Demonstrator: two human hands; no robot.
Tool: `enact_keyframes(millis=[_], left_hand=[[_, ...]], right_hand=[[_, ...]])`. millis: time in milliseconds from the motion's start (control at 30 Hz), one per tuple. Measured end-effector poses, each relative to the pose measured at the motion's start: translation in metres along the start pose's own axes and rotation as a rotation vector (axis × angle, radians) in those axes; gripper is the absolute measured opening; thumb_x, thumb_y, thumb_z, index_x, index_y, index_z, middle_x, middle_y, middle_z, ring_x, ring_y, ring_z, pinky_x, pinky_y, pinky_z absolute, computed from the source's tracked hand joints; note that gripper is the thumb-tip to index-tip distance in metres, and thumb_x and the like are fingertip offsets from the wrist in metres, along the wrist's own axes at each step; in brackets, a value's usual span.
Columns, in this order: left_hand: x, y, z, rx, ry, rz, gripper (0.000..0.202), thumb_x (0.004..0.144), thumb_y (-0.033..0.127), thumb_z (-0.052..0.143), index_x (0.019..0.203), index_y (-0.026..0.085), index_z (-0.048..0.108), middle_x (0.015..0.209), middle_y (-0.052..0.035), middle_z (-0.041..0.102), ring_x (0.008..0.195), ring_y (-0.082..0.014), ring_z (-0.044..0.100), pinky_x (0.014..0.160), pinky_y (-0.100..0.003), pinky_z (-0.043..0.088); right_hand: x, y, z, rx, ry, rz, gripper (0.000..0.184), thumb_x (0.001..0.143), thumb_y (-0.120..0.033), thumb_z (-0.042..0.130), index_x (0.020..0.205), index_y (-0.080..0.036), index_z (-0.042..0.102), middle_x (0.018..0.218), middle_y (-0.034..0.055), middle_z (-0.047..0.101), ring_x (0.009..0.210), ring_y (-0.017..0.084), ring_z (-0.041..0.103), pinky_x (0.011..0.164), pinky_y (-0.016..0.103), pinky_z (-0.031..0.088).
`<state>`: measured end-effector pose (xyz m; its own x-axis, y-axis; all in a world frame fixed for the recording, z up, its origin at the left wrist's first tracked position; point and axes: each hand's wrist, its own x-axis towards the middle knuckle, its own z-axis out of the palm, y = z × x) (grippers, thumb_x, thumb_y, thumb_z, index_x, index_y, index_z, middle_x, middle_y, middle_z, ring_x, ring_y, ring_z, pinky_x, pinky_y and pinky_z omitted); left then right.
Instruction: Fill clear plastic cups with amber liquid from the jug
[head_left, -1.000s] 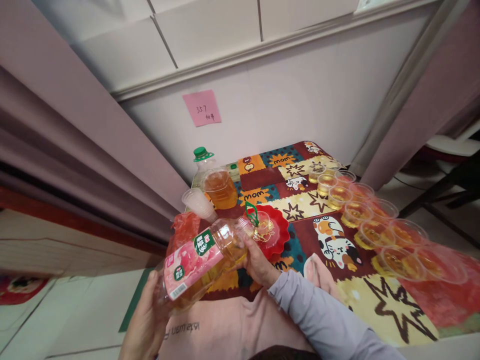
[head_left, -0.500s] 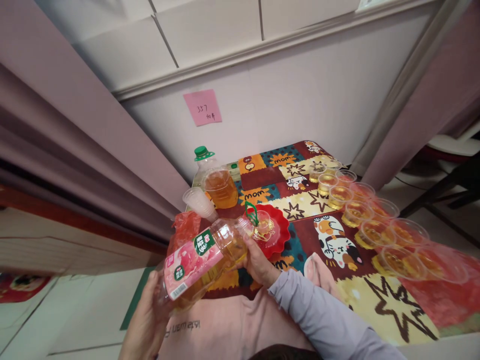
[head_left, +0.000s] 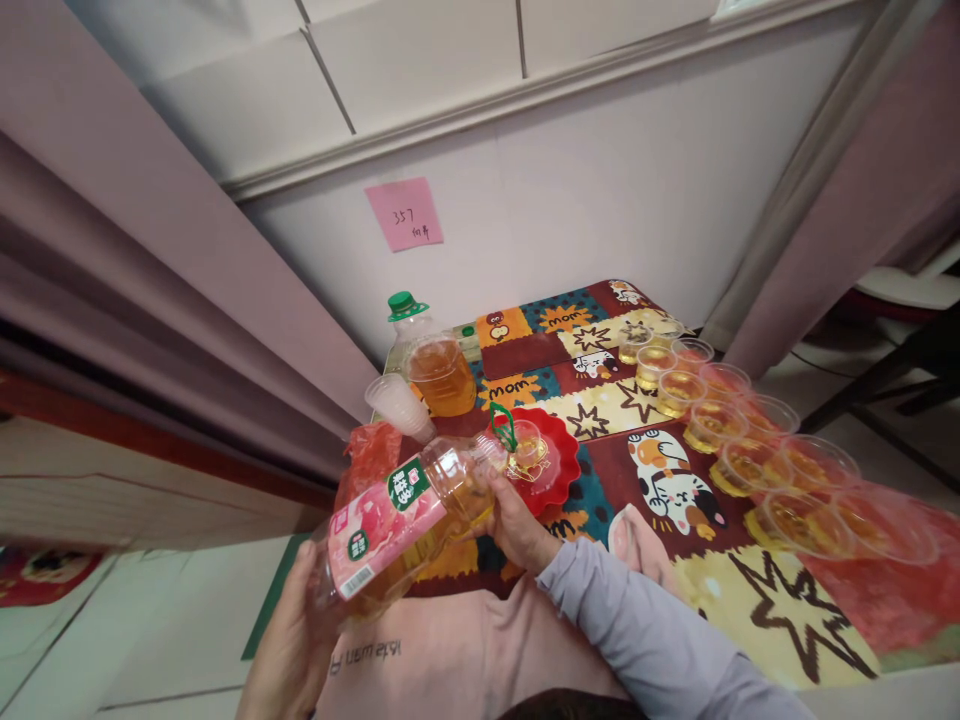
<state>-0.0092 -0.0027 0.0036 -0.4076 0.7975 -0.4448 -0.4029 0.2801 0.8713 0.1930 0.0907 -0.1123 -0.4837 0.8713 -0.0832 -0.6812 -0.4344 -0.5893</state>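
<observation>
Both my hands hold a large clear juice bottle [head_left: 394, 520] with a pink and green label, tilted so its neck points up and to the right. My left hand [head_left: 289, 625] is wrapped around the bottle's base. Near the neck, my right hand [head_left: 517, 520] grips it, fingers partly hidden behind the plastic. Just past the mouth, a clear plastic cup [head_left: 527, 445] with some yellow liquid stands in a red scalloped plate [head_left: 566, 480]. A green loop handle [head_left: 503, 428] shows beside the neck.
A second juice bottle [head_left: 442, 375] with a green cap stands at the back left. Beside it leans a stack of clear cups [head_left: 397, 405]. Several filled cups [head_left: 715, 425] line the right side of the table, some over red plastic film [head_left: 892, 590]. Behind is a wall with a pink note [head_left: 405, 215].
</observation>
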Motion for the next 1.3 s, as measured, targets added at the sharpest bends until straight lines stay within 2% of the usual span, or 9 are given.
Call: enact_keyframes(millis=[467,800,933,1167,1300], left_hand=[[0.0041,0.0005,-0.0022,0.018,0.02,-0.018,0.075,0.083,0.058,0.083,0.148,0.024,0.068,0.134,-0.0123,0.079,0.126,-0.046,0.073,0.1,-0.059,0.064],[0.0077,-0.0006,-0.0051,0.012,0.031,-0.018,0.076,0.082,0.059,0.084,0.147,0.025,0.069,0.136,-0.0104,0.078,0.128,-0.0443,0.072,0.104,-0.054,0.063],[0.0083,-0.0005,-0.0054,0.023,0.032,-0.004,0.075,0.081,0.059,0.084,0.147,0.025,0.069,0.137,-0.0102,0.078,0.13,-0.044,0.071,0.105,-0.053,0.063],[0.0054,0.0,-0.003,0.024,0.026,-0.016,0.074,0.081,0.058,0.085,0.146,0.025,0.07,0.134,-0.0109,0.079,0.126,-0.0452,0.073,0.101,-0.056,0.065],[0.0034,0.0012,-0.0002,0.011,0.02,-0.023,0.076,0.082,0.057,0.084,0.149,0.025,0.068,0.135,-0.0113,0.079,0.124,-0.0453,0.074,0.101,-0.057,0.064]], right_hand=[[0.0023,0.0015,-0.0022,0.027,-0.004,-0.023,0.071,0.091,-0.078,0.069,0.141,-0.027,0.067,0.127,0.0096,0.08,0.095,0.029,0.08,0.062,0.04,0.068],[0.0021,0.0022,-0.0023,0.031,0.021,-0.009,0.076,0.086,-0.08,0.072,0.141,-0.028,0.067,0.13,0.0099,0.079,0.102,0.03,0.079,0.062,0.039,0.068],[0.002,0.0016,-0.0021,0.031,0.024,-0.005,0.077,0.086,-0.081,0.072,0.141,-0.028,0.066,0.128,0.0099,0.079,0.098,0.029,0.079,0.065,0.04,0.069],[0.0026,0.0032,-0.0031,0.024,0.024,-0.013,0.076,0.086,-0.082,0.071,0.138,-0.027,0.067,0.122,0.0103,0.081,0.094,0.03,0.08,0.064,0.043,0.069],[0.0023,0.0017,-0.0019,0.015,0.021,-0.02,0.076,0.087,-0.081,0.07,0.141,-0.027,0.066,0.127,0.0103,0.08,0.098,0.031,0.08,0.063,0.043,0.069]])
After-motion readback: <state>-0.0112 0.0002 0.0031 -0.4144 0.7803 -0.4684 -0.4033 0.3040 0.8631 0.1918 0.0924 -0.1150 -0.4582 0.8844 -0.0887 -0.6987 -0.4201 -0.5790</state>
